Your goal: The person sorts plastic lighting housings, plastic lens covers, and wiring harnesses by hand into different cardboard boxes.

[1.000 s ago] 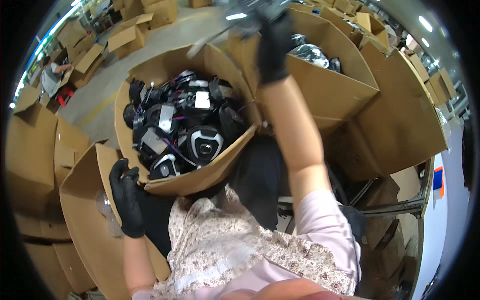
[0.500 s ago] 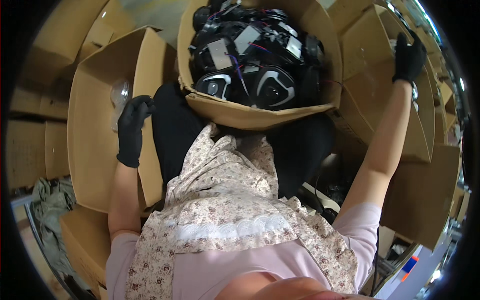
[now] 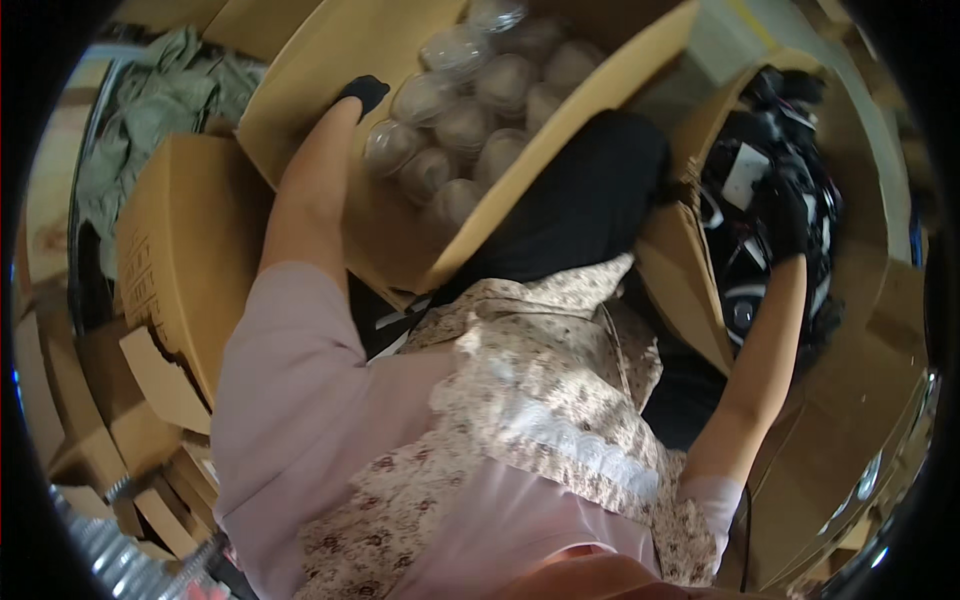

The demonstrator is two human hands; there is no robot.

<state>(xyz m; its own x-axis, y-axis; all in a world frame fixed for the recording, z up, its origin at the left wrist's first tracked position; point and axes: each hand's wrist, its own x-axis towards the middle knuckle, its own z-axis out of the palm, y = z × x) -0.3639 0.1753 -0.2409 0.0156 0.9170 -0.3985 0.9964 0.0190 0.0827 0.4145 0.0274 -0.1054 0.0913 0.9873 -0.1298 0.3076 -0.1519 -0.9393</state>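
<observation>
My left hand [image 3: 367,95], in a black glove, is inside the left cardboard box [image 3: 300,95], close to its left wall. Its fingers are foreshortened and mostly hidden. Several clear plastic dome-shaped covers [image 3: 465,128] lie in rows in that box, to the right of the hand. My right hand [image 3: 783,212], also gloved in black, is over the second box [image 3: 690,235], which is full of black plastic housings [image 3: 743,310] with silver trim, pale plates and thin wires. Black glove against black parts hides the fingers, so any grip there is unclear.
A closed-sided carton [image 3: 185,260] stands left of my arm, with a grey-green cloth [image 3: 165,105] behind it. Cardboard [image 3: 850,430] lies at the right. My black-trousered leg [image 3: 590,190] is between the two boxes. Flattened cardboard pieces [image 3: 110,400] are stacked lower left.
The view has swung left, bringing the domes into sight. My left hand has gone from the left box's near edge farther into it. My right hand has left the far-right box for the black housings.
</observation>
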